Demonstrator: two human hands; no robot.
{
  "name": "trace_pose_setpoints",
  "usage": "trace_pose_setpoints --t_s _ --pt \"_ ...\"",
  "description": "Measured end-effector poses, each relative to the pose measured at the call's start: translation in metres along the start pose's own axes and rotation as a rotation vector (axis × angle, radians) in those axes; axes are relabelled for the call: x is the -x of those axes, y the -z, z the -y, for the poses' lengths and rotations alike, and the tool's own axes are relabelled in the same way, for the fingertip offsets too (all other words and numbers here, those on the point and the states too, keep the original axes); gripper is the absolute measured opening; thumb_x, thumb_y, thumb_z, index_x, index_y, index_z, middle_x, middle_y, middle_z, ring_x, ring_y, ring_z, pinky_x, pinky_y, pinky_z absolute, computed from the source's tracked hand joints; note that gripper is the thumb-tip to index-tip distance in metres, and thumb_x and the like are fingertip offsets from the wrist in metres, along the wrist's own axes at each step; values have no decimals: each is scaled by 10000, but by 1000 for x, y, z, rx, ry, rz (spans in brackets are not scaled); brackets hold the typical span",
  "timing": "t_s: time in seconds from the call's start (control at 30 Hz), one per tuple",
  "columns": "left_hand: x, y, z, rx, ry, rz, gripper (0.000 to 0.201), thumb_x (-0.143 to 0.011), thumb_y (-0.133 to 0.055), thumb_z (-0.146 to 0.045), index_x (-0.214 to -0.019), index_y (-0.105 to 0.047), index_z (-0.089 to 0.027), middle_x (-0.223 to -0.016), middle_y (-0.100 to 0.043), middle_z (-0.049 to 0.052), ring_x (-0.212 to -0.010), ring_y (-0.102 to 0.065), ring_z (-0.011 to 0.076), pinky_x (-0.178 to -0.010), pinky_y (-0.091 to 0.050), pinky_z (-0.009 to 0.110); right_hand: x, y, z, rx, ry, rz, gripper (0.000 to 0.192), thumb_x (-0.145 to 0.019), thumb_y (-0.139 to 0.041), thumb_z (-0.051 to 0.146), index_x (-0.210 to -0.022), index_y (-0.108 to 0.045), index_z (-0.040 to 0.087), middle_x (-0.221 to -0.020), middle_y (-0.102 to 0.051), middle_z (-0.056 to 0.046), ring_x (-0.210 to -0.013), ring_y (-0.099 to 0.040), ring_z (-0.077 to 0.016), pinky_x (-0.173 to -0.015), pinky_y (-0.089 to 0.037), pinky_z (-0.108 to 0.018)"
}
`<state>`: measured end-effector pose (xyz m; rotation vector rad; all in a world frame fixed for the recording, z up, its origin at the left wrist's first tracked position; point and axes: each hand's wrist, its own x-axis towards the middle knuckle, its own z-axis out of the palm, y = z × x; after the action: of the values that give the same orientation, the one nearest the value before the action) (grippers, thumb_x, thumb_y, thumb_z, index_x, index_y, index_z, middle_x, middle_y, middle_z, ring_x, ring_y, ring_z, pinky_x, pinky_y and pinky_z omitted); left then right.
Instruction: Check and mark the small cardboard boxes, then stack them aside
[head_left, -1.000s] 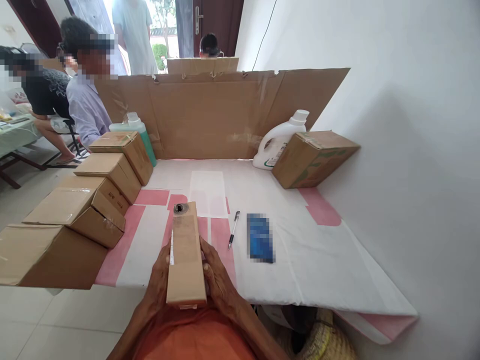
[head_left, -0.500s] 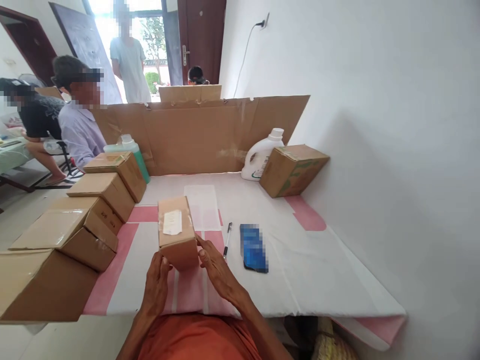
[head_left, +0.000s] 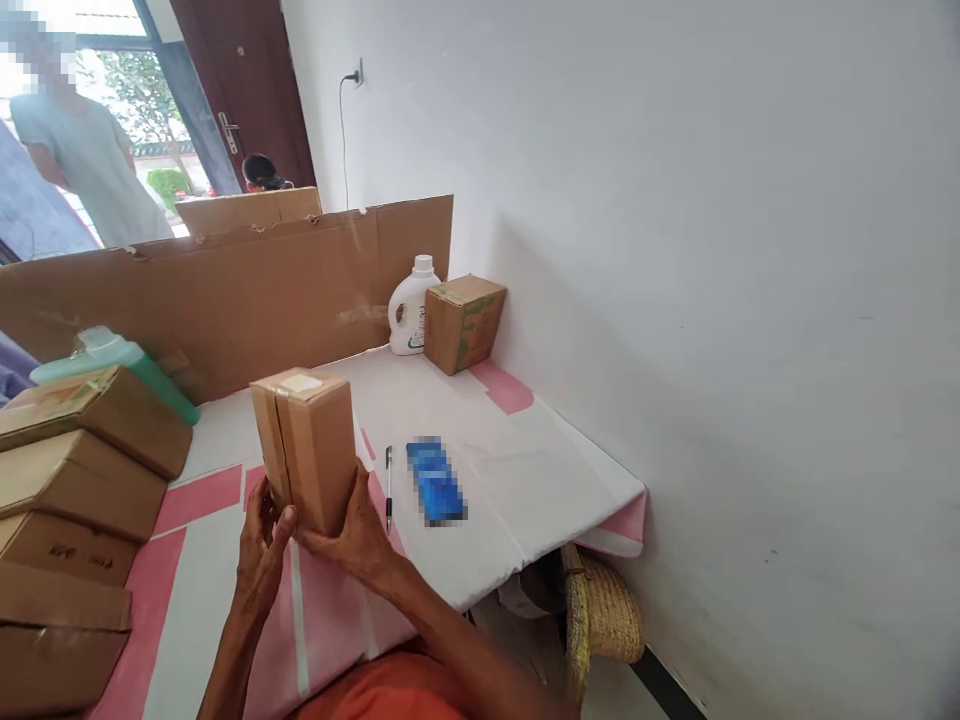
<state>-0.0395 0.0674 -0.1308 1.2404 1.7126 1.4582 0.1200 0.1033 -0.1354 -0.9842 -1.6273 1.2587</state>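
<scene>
Between our palms, we are gripping the sealed cardboard box point(head_left: 306, 447) upright, long axis vertical, just above the fingers: left hand point(head_left: 260, 556) and right hand point(head_left: 358, 535) both curled closed around its base.

Both hands, left point(head_left: 262, 545) and right point(head_left: 356, 530), raised close together, fingers curled in grip.

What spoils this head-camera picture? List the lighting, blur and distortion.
Head view: the bright doorway is overexposed; straight edges lean and bow near the frame's borders; the blue flat item is pixelated; the tall brown cardboard box in both hands stays sharp.
</scene>
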Motion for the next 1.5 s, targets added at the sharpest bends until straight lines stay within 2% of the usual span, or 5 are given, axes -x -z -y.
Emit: trace_pose_setpoints --t_s 0.23,0.47,0.7,1.1,1.5 --pt "-34 -91 -58 37 -281 274 809 -943 -661 -642 -1621 -412 -279 -1666 -457 142 -1560 -418 351 -1300 -296 589 -34 124 -4 161 113 -471 939 -693 -899 393 -1492 -428 247 -1424 -571 -149 -1346 -514 -367 -1139 -464 -567" --pt "-75 -209 -64 33 -287 670 907 -919 -660 -670 -1670 -322 -292 -1659 -418 170 -1522 -446 362 -1211 -414 573 -61 262 -48 17 38 -459 900 -569 -923 401 -1363 -515 284 -1332 -656 -88 -1205 -648 -315 -920 -603 -480" --pt "-90 -281 -68 4 -237 759 973 -903 -693 -645 -1679 -303 -206 -1656 -394 227 -1491 -469 394 -1184 -443 593 -100 346 -80 231 -129 -849 844 -595 -843 359 -1325 -449 204 -1431 -589 -190 -1314 -592 -353 -1096 -505 -539" --pt "-93 -218 -28 -43 -29 722 708 -958 -569 -702 -1464 -589 -208 -1511 -581 191 -1237 -687 330 -1045 -569 513 -157 330 -106 484 -462 -1054 742 -774 -791 232 -1388 -420 39 -1447 -471 -329 -1373 -533 -436 -1143 -467 -549" --pt "-64 -158 -37 42 55 609 622 -1008 -473 -689 -1384 -658 -228 -1474 -625 153 -1222 -694 298 -998 -580 446 -149 289 -52 613 -508 -1003 806 -826 -715 306 -1502 -356 53 -1489 -418 -385 -1392 -535 -499 -1109 -496 -656"
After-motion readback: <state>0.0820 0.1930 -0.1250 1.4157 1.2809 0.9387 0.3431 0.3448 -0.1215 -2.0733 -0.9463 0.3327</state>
